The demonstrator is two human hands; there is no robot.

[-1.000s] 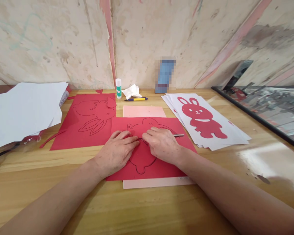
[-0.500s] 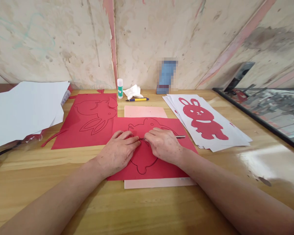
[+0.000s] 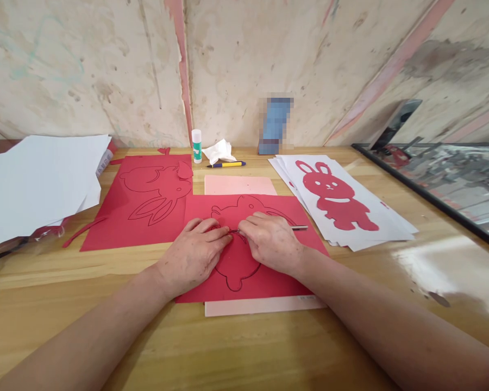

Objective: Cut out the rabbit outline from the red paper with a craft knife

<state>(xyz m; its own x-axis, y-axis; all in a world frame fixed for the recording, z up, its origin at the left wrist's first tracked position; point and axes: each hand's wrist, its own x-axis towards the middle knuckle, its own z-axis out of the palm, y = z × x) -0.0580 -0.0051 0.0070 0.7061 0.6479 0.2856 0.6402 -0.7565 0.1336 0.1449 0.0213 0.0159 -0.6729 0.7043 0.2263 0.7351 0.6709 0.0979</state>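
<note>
A red paper sheet with a black-outlined rabbit is pressed flat by the left hand.

By the right hand's pinched fingers a slim silvery tool is held, its tip near the left fingertips, which are bunched closely together.

Wall: pale panels, blotchy and stained, with faint green scribbles at the left
Seams: a ragged pink strip runs down between panels; another pink band slants at the right
Tabletop: light wood with streaky grain, reaching the wall
Dark-framed panel: glossy, reflective surface at the right
Light: a whitish glare on the wood at right
</note>
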